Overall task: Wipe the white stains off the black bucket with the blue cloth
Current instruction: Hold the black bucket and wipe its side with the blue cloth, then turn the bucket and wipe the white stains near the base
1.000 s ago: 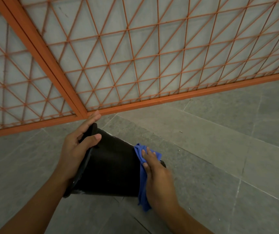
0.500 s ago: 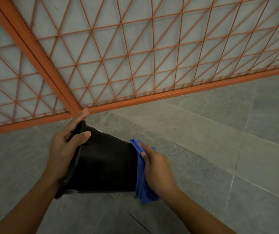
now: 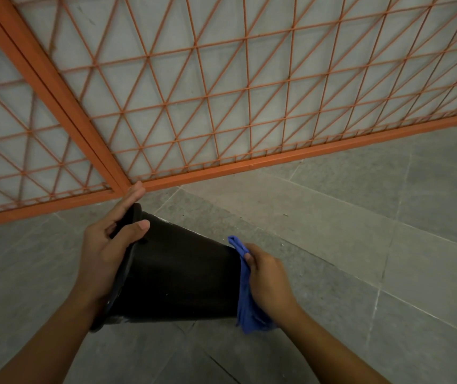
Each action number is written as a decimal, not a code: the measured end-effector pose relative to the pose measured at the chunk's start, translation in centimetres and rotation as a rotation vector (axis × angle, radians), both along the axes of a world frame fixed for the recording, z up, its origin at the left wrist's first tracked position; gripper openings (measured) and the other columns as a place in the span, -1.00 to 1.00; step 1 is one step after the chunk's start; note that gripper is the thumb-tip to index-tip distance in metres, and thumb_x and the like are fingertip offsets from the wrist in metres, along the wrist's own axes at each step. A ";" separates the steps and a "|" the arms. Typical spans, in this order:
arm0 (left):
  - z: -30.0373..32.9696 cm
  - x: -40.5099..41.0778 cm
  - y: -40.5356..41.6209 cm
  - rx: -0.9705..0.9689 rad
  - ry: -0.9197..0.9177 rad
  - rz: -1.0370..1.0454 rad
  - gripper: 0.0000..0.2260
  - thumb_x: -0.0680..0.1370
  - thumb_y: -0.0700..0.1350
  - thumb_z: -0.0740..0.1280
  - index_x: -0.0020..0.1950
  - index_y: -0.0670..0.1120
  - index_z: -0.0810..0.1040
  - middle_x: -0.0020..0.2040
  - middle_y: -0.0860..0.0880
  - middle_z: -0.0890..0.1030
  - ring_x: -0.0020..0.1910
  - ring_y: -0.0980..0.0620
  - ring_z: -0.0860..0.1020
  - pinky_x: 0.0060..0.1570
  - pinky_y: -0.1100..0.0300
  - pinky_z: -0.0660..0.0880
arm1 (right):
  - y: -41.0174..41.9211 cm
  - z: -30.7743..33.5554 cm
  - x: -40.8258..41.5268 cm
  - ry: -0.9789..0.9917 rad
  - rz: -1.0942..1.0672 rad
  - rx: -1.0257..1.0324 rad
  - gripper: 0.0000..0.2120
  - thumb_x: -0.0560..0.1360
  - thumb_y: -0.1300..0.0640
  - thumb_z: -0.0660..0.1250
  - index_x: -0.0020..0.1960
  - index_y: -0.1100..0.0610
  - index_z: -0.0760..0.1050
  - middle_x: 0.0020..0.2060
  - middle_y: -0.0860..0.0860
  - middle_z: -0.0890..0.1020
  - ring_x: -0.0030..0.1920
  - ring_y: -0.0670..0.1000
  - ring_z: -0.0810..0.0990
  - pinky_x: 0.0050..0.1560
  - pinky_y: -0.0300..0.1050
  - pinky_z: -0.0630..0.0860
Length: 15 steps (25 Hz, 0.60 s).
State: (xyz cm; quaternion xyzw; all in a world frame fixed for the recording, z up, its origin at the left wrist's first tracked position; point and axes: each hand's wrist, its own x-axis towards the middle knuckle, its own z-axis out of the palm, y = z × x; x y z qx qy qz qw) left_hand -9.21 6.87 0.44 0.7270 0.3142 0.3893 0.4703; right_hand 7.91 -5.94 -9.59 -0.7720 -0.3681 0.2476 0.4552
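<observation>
The black bucket (image 3: pixel 177 275) lies tipped on its side above the floor, rim to the left and base to the right. My left hand (image 3: pixel 108 250) grips the rim, thumb on the outer wall and fingers over the edge. My right hand (image 3: pixel 268 281) holds the blue cloth (image 3: pixel 245 314) against the bucket's base, fingers curled into the fabric. A few small white marks show near the rim at the lower left of the bucket. The base itself is hidden behind the cloth and hand.
An orange metal grid fence (image 3: pixel 221 106) with a bottom rail stands just behind the bucket, close to my left fingertips. Grey stone floor tiles (image 3: pixel 360 245) spread to the right and in front.
My right hand has slid down and toward the near side of the bucket's base, bunching the cloth more. The bucket and left hand have shifted slightly with the view.
</observation>
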 end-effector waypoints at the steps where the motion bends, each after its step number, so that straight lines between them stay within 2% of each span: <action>1: 0.1 0.0 0.1 -0.001 0.000 -0.006 -0.49 0.28 0.09 0.31 0.25 0.14 0.52 0.25 0.38 0.48 0.36 0.31 0.38 0.23 0.52 0.30 | -0.7 -0.2 -0.1 0.012 -0.013 -0.030 -0.70 0.60 0.18 0.05 0.29 0.08 0.39 0.09 0.05 0.59 0.10 0.02 0.54 -0.03 -0.28 0.36; 4: 0.0 0.1 -0.1 0.013 0.005 -0.037 -0.61 0.29 0.08 0.32 0.11 0.28 0.60 0.29 0.22 0.54 0.38 0.19 0.41 0.37 0.27 0.29 | -2.5 0.3 -2.3 0.011 0.028 0.080 -0.63 0.58 0.20 0.06 0.38 0.05 0.27 0.24 -0.09 0.41 0.30 -0.10 0.33 0.23 -0.27 0.26; 6: 0.1 0.4 -0.2 0.013 0.008 -0.021 -0.64 0.29 0.08 0.33 0.07 0.32 0.61 0.30 0.12 0.56 0.38 0.09 0.43 0.40 0.14 0.30 | -1.4 0.5 -1.7 -0.013 0.081 0.097 -0.66 0.58 0.20 0.07 0.35 0.07 0.32 0.18 -0.14 0.42 0.21 -0.17 0.34 0.19 -0.35 0.25; 8: 0.2 0.5 -0.2 0.026 0.013 -0.021 -0.64 0.29 0.09 0.33 0.07 0.31 0.61 0.28 0.17 0.56 0.37 0.12 0.44 0.38 0.20 0.32 | 0.0 -0.7 0.2 -0.019 0.021 -0.018 -0.74 0.59 0.19 0.07 0.18 0.14 0.45 0.03 -0.01 0.58 0.00 -0.09 0.51 -0.03 -0.23 0.40; 10: 0.1 0.2 0.1 0.025 0.004 -0.019 -0.62 0.31 0.06 0.35 0.11 0.25 0.60 0.24 0.27 0.55 0.37 0.16 0.44 0.37 0.23 0.32 | -0.1 -2.5 1.3 0.030 -0.064 -0.149 -0.76 0.59 0.19 0.05 0.00 0.22 0.48 -0.12 0.12 0.61 -0.13 0.04 0.55 -0.16 -0.12 0.39; 11: 0.0 -0.1 0.4 0.016 -0.007 -0.005 -0.65 0.33 0.00 0.36 0.10 0.24 0.61 0.21 0.30 0.56 0.36 0.14 0.45 0.38 0.19 0.32 | -0.6 -3.5 1.2 0.109 -0.084 -0.197 -0.74 0.59 0.18 0.04 -0.03 0.23 0.48 -0.14 0.12 0.60 -0.13 0.04 0.55 -0.12 -0.12 0.41; 13: -0.4 -0.8 1.2 0.005 -0.015 0.012 -0.65 0.42 -0.15 0.34 0.04 0.29 0.64 0.15 0.31 0.60 0.36 0.06 0.46 0.41 0.10 0.30 | -1.5 -5.4 0.3 0.321 -0.092 -0.222 -0.72 0.59 0.13 0.03 0.00 0.18 0.51 -0.08 0.11 0.62 -0.07 0.03 0.58 0.08 -0.01 0.49; 15: -0.7 -1.3 1.6 0.013 -0.008 -0.020 -0.63 0.42 -0.13 0.33 0.07 0.32 0.62 0.18 0.32 0.59 0.38 0.08 0.44 0.40 0.20 0.29 | -1.8 -5.7 0.2 0.423 -0.144 -0.173 -0.72 0.59 0.11 0.04 0.06 0.11 0.52 -0.03 0.09 0.63 -0.01 0.03 0.59 0.16 0.09 0.49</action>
